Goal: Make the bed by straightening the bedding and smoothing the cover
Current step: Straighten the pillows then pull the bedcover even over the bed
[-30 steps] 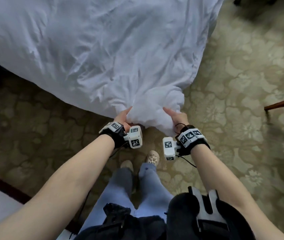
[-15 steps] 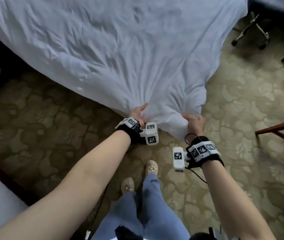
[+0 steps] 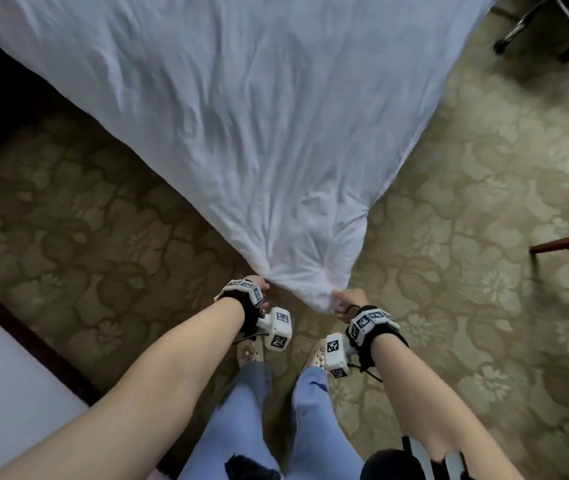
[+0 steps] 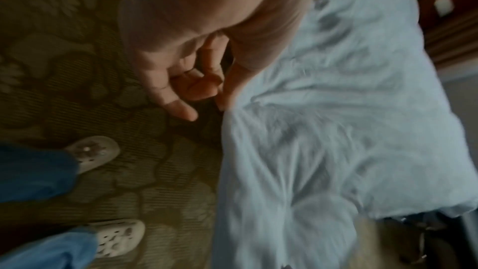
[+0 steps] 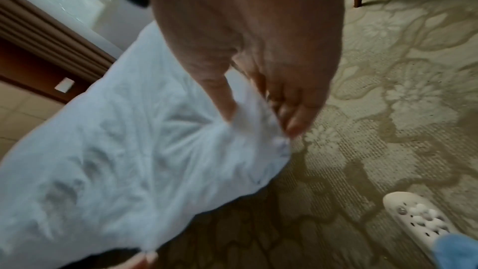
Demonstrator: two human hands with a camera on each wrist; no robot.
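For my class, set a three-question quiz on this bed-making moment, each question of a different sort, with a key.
1. True or false: the left hand and the right hand both grip the same corner of the white cover.
2. Multiple choice: below the gripped corner lies A) bare wood, B) patterned carpet, C) tiles.
3. Fill in: on the carpet near the cover's far right edge stands the wheeled base of a ____.

Key: 1 true; 2 B; 3 chair.
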